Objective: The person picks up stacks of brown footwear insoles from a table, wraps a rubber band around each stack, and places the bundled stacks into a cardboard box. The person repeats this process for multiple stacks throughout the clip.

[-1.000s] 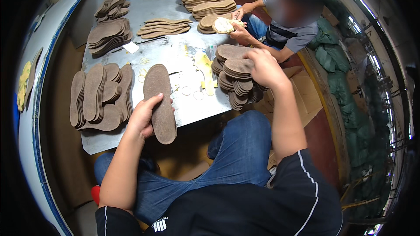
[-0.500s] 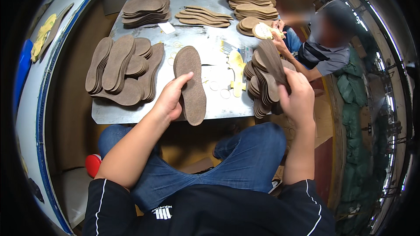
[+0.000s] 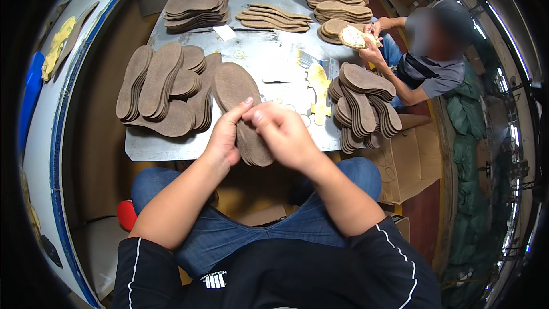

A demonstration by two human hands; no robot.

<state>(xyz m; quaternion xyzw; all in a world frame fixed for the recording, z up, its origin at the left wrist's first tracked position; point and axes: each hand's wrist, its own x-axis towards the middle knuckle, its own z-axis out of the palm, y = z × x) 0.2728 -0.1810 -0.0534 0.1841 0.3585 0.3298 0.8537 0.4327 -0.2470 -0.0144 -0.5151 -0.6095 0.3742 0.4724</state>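
Observation:
A thin stack of brown felt-like insoles [image 3: 235, 83] tilts over the table's near edge, gripped in my left hand [image 3: 224, 137] with the thumb on its upper face. Across the middle of that stack lies my right hand [image 3: 280, 134], its fingers curled in and slightly blurred. Whether those fingers pinch an insole is hidden. To the right, brown insoles [image 3: 366, 80] lie crosswise over fanned ones in a pile. Another heap of brown insoles [image 3: 160, 83] covers the table's left part, close to the held stack.
A metal-topped table [image 3: 154, 149] bears more insole stacks [image 3: 197, 8] at its far side. A yellow insole-shaped piece [image 3: 318, 88] and a white card [image 3: 225, 32] lie on it. At right a co-worker [image 3: 432, 68] handles a pale insole [image 3: 354, 37]. A cardboard box [image 3: 414, 160] stands below.
My right hand has moved left from the right pile to the stack in my left hand. The insoles it held now lie on that pile. The held stack has tilted.

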